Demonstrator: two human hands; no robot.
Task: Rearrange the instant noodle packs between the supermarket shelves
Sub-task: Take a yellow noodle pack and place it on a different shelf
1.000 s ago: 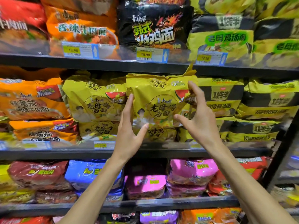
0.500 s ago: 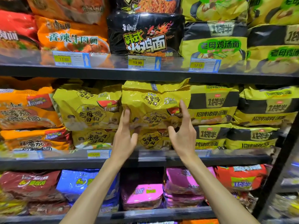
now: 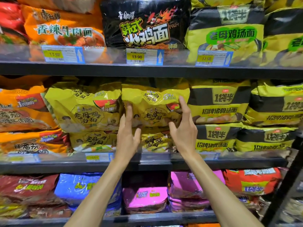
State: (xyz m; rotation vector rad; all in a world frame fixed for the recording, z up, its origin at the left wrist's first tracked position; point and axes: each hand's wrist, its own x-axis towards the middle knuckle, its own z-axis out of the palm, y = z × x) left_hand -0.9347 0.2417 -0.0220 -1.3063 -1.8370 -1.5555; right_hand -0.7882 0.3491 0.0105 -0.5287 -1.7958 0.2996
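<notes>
Shelves stocked full across three levels in view. Top shelf [image 3: 147, 70] carries an orange pack [image 3: 64, 28], a black pack [image 3: 144, 23] and yellow-and-black packs at the right, with price tags [image 3: 144, 56] on the clear front rail. Middle shelf [image 3: 147, 163] carries orange packs at the left, plain yellow packs in the centre, yellow-and-black packs [image 3: 218, 102] at the right, each stacked two high. Bottom shelf [image 3: 147, 217] carries dark red, blue, pink and red packs.

The yellow noodle pack [image 3: 155, 105] under my hands sits on the middle shelf, top of the centre stack, on another yellow pack [image 3: 154, 141]. It is a multi-pack, wrapper creased, marked with black characters and a "5".

My left hand [image 3: 129, 135] lies against its lower left face, fingers extended. My right hand [image 3: 185, 130] touches its right side, index finger up, thumb spread. Neither hand is closed around it
</notes>
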